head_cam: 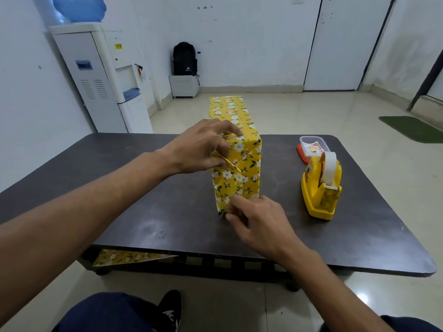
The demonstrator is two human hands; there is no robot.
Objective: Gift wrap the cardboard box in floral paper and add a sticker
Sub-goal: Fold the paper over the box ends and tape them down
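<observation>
the long cardboard box in yellow flower paper (236, 149) stands in the middle of the dark counter (143, 188), one end facing me. my left hand (199, 147) curls its fingers on the top edge and pinches the folded side flap (227, 164). my right hand (261, 224) pinches the bottom flap (231, 204). i think i should press the side flat, pull the bottom flap up tight, make the fold sharp, then use the yellow plastic tape holder (321, 188) near the box.
</observation>
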